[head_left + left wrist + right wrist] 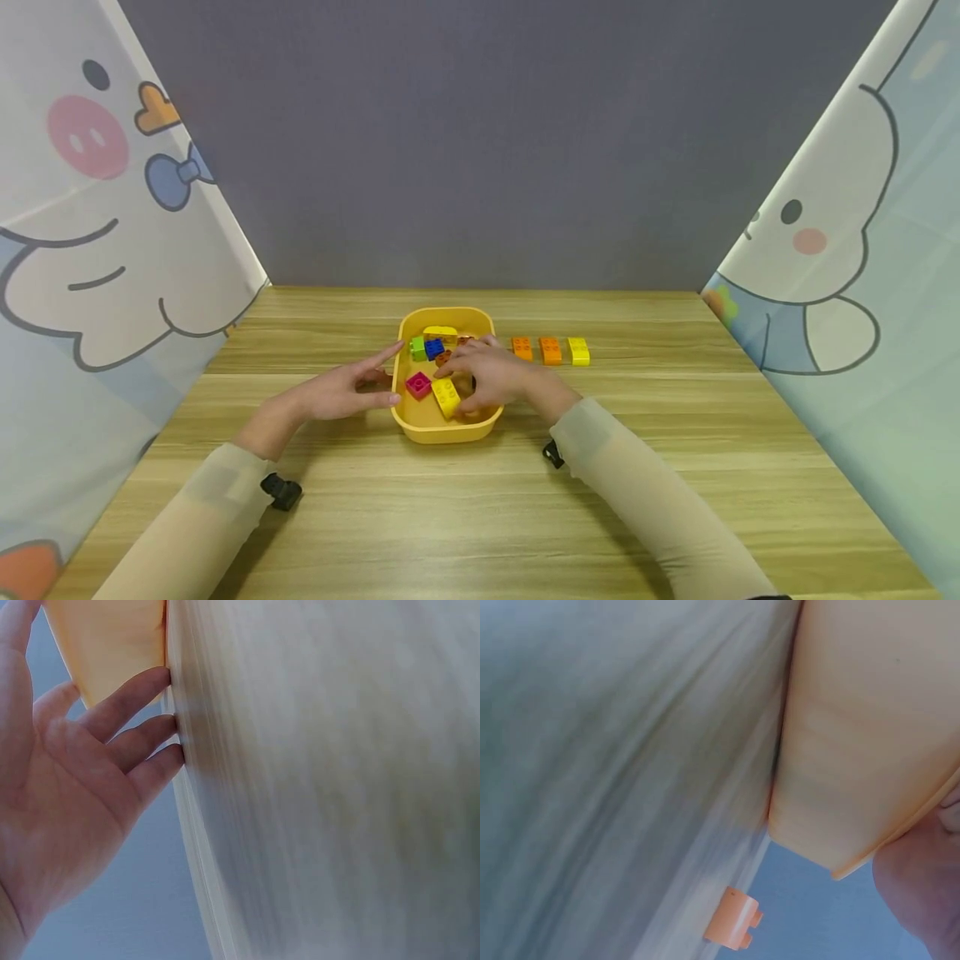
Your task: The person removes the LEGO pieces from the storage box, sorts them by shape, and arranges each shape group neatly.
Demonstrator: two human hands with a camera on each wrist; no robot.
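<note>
A yellow plastic bin stands on the table with several toy building bricks in it. My right hand reaches over its right side and pinches a yellow brick between thumb and fingers. Next to that brick lies a magenta brick. Farther back in the bin are a green brick, a blue brick and another yellow brick; my right hand partly covers other bricks. My left hand is at the bin's left wall, fingers spread and the thumb at the rim.
Right of the bin, two orange bricks and a yellow brick stand in a row on the wooden table. A grey panel rises behind the table, and cartoon-printed sheets hang at both sides.
</note>
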